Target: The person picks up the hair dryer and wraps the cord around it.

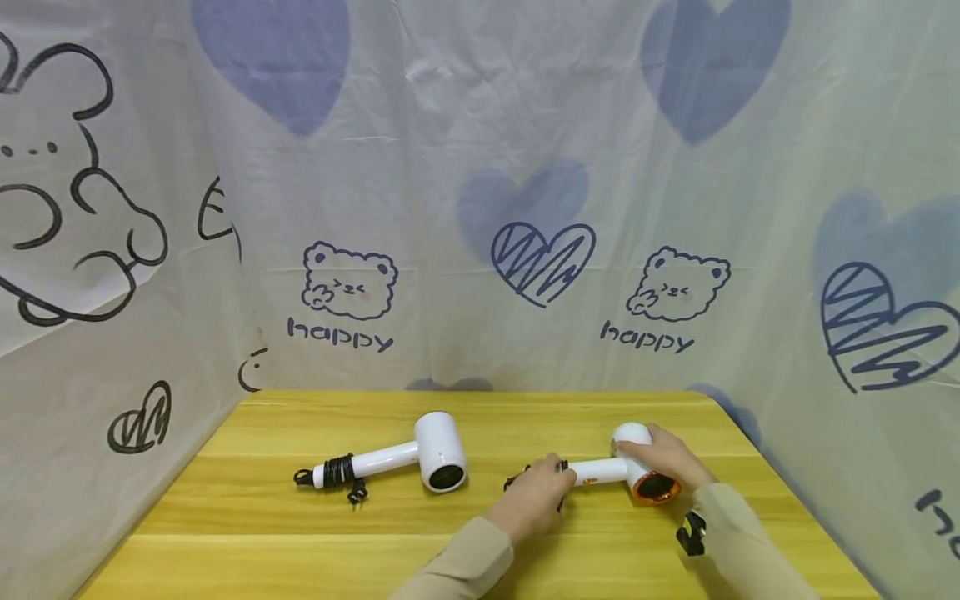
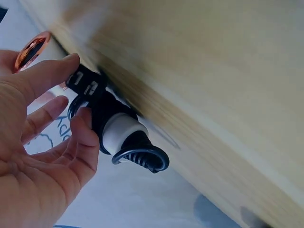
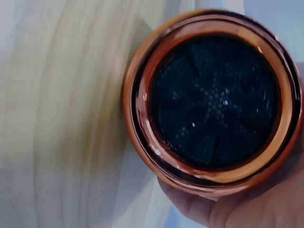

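Observation:
A white hair dryer (image 1: 606, 471) with a copper-coloured ring on its barrel lies across the right side of the table between both hands. My right hand (image 1: 671, 457) grips the barrel from the far right side. In the right wrist view the copper ring (image 3: 142, 142) surrounds a dark mesh grille (image 3: 213, 102). At the handle's end is my left hand (image 1: 534, 492). The left wrist view shows its thumb against a black plug-like piece (image 2: 88, 83), with fingers curled by the black cord wound there. A black cord loop (image 2: 161, 159) sticks out past the white handle end (image 2: 124, 133).
Left of the hands, another white hair dryer (image 1: 382, 458) lies on the yellow wood-grain table (image 1: 262, 542), its black cord (image 1: 339, 472) wrapped round the handle. Cloth with hearts and bears (image 1: 450, 125) hangs behind and at the sides. A black-and-yellow device (image 1: 692, 533) is at the right wrist.

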`<state>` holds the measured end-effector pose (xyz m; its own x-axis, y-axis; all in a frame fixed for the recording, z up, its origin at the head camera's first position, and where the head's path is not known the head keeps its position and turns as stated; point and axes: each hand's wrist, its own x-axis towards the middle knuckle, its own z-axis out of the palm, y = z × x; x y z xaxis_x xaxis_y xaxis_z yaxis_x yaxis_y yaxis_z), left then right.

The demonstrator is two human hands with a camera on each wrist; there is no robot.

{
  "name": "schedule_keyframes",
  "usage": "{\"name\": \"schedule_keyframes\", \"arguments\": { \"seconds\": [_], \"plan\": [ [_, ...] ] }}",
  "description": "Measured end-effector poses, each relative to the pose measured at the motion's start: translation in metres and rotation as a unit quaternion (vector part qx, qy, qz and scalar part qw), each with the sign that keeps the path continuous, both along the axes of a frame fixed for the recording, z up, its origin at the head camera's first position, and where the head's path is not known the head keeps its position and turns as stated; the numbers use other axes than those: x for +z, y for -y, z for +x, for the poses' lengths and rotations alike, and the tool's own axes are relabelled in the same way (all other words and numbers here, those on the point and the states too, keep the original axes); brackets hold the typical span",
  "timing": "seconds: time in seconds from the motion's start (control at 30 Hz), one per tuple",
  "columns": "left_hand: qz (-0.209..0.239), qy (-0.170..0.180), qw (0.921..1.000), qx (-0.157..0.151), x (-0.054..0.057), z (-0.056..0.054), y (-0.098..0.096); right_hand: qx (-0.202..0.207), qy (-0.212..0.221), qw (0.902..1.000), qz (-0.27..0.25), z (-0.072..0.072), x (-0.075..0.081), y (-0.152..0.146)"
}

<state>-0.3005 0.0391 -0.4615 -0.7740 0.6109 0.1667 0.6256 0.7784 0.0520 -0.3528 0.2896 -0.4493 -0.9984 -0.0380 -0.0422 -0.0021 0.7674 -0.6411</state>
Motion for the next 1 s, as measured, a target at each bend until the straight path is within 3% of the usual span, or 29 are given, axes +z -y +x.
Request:
{"name": "schedule_keyframes", "arguments": {
  "seconds": [0.1,0.33,0.43,0.6,0.73,0.87,1.0],
  "plan": [
    [0.019,-0.001,0.9998,-0.005,0.002,0.001,0.004,0.007,-0.027,0.9987,0.042,0.001,0.003,0.005],
    [0.071,0.053,0.996,-0.015,0.002,0.003,0.022,0.019,-0.061,0.9899,0.126,0.01,0.001,0.014],
    [0.1,0.06,0.9931,-0.013,0.0,0.002,0.034,0.012,-0.077,0.9846,0.156,0.014,-0.002,0.018],
    [0.134,0.038,0.9901,-0.021,0.008,0.001,0.054,0.019,-0.143,0.9708,0.191,0.022,-0.003,0.027],
    [0.126,0.023,0.9918,-0.005,0.016,-0.001,0.069,0.038,-0.186,0.9589,0.211,0.03,0.0,0.035],
    [0.114,-0.014,0.9934,0.012,0.022,-0.002,0.088,0.05,-0.186,0.958,0.212,0.033,0.0,0.041],
    [0.122,-0.084,0.9888,0.021,0.026,-0.003,0.109,0.059,-0.186,0.9586,0.207,0.034,-0.002,0.042]
  ]
}}
